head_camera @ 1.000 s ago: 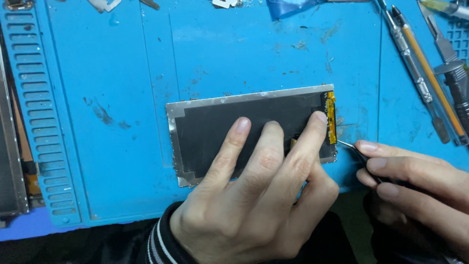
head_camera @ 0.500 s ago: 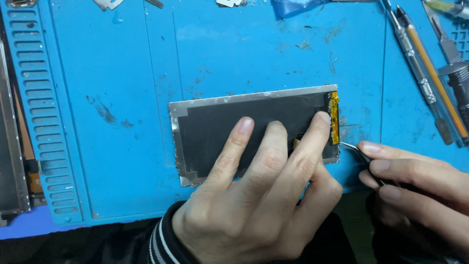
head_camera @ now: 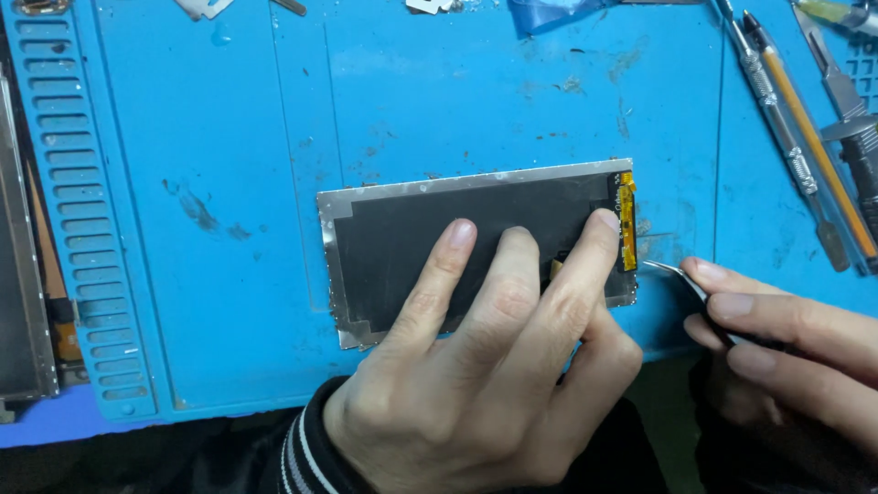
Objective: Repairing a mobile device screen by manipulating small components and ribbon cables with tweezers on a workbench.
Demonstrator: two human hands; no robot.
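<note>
1. While the left hand (head_camera: 476, 393) lies spread on the display panel (head_camera: 476, 247), three fingertips (head_camera: 457, 233) press flat on its dark back; the hand pins the panel down and pinches nothing
2. The right hand (head_camera: 786, 338) is closed in a pinch on the metal tweezers (head_camera: 672, 273); their tip lies just beside the panel's right edge, near the orange flex strip (head_camera: 627, 224), and whether it touches cannot be told
3. The panel lies flat near the middle of the blue work mat (head_camera: 229, 183), long side running left to right, near edge partly under the left hand
4. Handling judgement: the panel looks thin, light and stiff, and probably brittle under bending. The flex strip looks soft and easy to tear. Hold the panel by flat pressure on its back or by its long metal-framed edges, away from the strip
5. Surface: the mat is scuffed and stained, with a ribbed slotted border (head_camera: 78, 210) along its left side
6. Surroundings: long hand tools (head_camera: 796, 137) lie at the far right, small metal scraps (head_camera: 206, 7) at the far edge, and another flat framed part (head_camera: 18, 274) at the left margin
</note>
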